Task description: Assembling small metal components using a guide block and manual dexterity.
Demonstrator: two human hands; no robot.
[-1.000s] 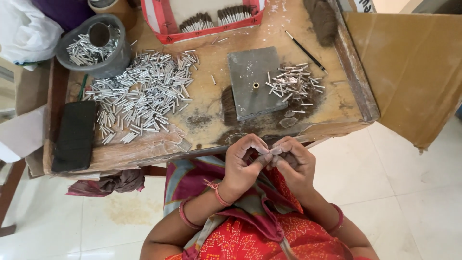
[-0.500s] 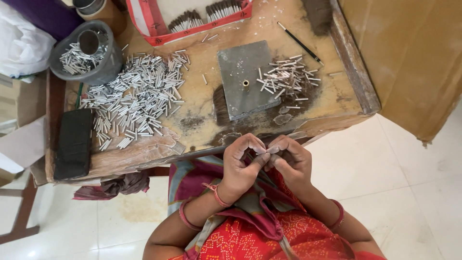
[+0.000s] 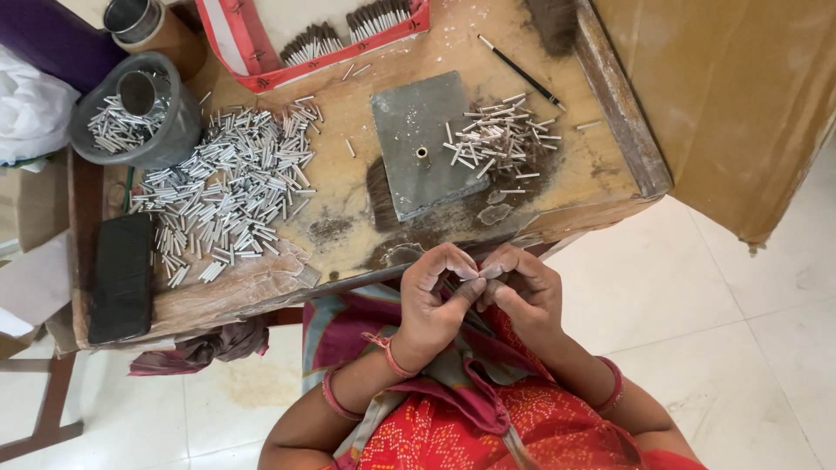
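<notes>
Soft, even daylight, faint shadows, sharp focus, slight wide-angle edge distortion.

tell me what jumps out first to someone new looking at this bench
The big heap of short silver metal tubes on the left of the worn wooden workbench catches the eye first. Next, the flat grey square metal plate at bench centre, with a smaller tube pile on its right. Below the near edge, left hand and right hand meet, fingertips together.
</notes>
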